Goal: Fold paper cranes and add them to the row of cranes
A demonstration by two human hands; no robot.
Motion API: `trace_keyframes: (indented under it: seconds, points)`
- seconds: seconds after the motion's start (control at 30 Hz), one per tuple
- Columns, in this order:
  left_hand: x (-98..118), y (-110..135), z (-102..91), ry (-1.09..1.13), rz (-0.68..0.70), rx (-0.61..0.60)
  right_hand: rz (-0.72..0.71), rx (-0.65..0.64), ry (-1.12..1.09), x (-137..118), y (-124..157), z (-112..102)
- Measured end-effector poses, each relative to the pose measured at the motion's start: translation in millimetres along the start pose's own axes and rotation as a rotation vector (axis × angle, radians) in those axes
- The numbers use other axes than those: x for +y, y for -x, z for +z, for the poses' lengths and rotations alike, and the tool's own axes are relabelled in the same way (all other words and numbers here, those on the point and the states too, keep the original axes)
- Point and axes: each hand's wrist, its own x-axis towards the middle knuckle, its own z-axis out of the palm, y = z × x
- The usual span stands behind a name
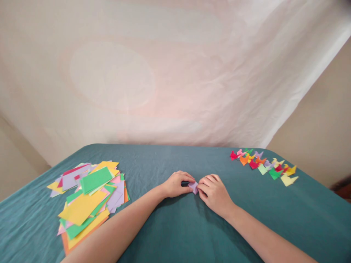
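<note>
A small folded piece of lilac origami paper [193, 187] is held between my two hands, just above or on the dark green cloth near the middle of the table. My left hand [178, 184] pinches its left side between thumb and fingers. On the right side, the fingertips of my right hand [214, 191] close on its edge, the other fingers curled. Part of the paper is hidden by my fingertips, so its exact folded shape is hard to make out.
A loose pile of coloured paper sheets [82, 208] spreads over the left of the table, beside my left forearm. Several small folded paper birds [275, 173] stand in rows at the back right. Behind the table [164, 157] hangs a pale cloth [175, 80].
</note>
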Motion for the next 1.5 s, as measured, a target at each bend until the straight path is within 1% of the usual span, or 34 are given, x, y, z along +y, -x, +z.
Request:
trace_keyframes:
  seconds: [0.13,0.3,0.73,0.9,1.0,1.27,1.37,1.5]
  points:
    - [-0.3,0.3,0.1,-0.008,0.001,0.006,0.004,0.008,0.011,0.7,0.1,1.1]
    - [1.9,0.3,-0.4,-0.002,-0.003,0.007,0.052,0.029,-0.02,0.3,0.1,1.1]
    - [6.4,-1.4,3.3,-0.038,-0.039,0.041,0.1,0.064,-0.099,-0.9,2.8,5.0]
    - [13.3,-0.7,9.8,-0.144,-0.134,0.112,0.109,0.056,-0.115,-1.6,3.1,6.6]
    - [17.9,-1.0,11.7,-0.188,-0.165,0.12,0.132,0.047,-0.134,-2.0,2.7,6.3]
    - [23.0,-0.8,12.4,-0.268,-0.191,0.117,0.209,0.015,-0.21,-0.1,1.7,6.9]
    - [26.7,-0.9,12.7,-0.362,-0.169,0.104,0.198,0.019,-0.197,0.5,1.3,8.6]
    - [32.5,-3.8,12.7,-0.539,-0.138,0.052,0.194,0.025,-0.183,1.1,0.5,11.4]
